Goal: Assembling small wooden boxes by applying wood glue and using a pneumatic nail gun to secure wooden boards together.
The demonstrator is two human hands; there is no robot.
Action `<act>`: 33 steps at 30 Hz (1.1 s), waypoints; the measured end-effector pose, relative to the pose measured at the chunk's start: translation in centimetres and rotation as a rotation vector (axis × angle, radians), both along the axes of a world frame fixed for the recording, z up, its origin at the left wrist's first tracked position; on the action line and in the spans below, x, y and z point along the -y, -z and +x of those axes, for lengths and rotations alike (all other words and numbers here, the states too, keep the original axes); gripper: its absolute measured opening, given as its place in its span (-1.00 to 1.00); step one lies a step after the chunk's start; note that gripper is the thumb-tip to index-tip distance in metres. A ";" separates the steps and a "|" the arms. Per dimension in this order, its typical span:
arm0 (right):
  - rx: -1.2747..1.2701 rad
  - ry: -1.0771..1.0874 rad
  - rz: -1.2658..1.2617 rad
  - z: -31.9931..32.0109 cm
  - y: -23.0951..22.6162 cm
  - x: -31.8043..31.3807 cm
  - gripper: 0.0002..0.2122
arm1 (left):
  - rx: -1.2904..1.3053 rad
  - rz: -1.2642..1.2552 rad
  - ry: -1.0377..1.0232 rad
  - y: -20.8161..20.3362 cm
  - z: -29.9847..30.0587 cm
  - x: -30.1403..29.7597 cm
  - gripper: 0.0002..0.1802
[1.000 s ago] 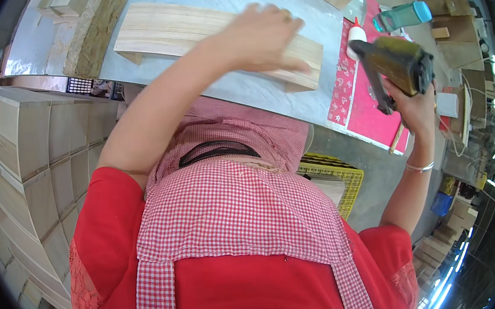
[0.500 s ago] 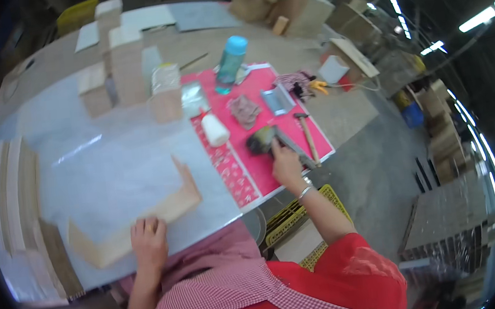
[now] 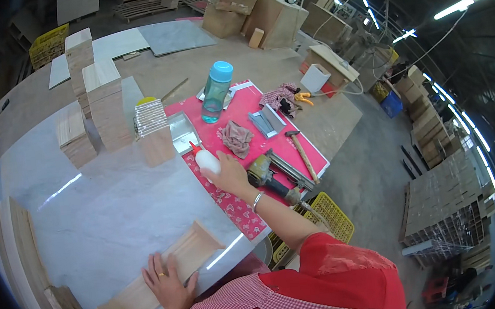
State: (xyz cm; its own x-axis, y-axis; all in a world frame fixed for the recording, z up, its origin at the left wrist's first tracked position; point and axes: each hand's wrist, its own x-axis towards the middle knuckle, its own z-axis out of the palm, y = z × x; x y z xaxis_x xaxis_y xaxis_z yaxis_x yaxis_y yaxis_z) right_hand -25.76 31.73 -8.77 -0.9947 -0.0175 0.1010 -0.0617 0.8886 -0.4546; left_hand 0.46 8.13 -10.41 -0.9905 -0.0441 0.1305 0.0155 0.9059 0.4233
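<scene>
My right hand (image 3: 230, 177) is closed round a white glue bottle (image 3: 207, 161) with a red nozzle, at the left edge of the pink mat (image 3: 217, 185). My left hand (image 3: 169, 280) lies with fingers apart on a U-shaped pale wooden piece (image 3: 192, 249), a long board with a short upright at each end, near the table's front edge. Just right of my right wrist rests a nail gun (image 3: 274, 176) with a hose. A hammer (image 3: 301, 152), a crumpled rag (image 3: 237, 138) and a small metal tray (image 3: 267, 120) lie farther along the mat.
Stacked wooden blocks (image 3: 106, 106) stand at the far left of the table, with curved boards (image 3: 19, 251) along its left edge. A blue-capped bottle (image 3: 217, 92) stands at the mat's back. Below the table's right edge is a yellow crate (image 3: 334, 218).
My right hand has left the nail gun, moved left and taken hold of the glue bottle. The wooden piece has shifted nearer me, and my left hand's fingers have spread on it.
</scene>
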 end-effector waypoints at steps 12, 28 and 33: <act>-0.303 0.060 -0.207 2.5 2.9 1.5 -0.38 | -0.127 -0.151 -0.007 3.0 0.2 0.4 -0.21; -0.198 0.286 -0.832 4.0 3.3 0.3 -0.55 | -0.178 -0.295 -0.037 4.8 0.5 0.9 -0.60; -0.226 0.275 -0.919 4.6 0.6 0.2 -0.56 | -0.094 -0.117 -0.019 3.0 0.4 0.3 -0.27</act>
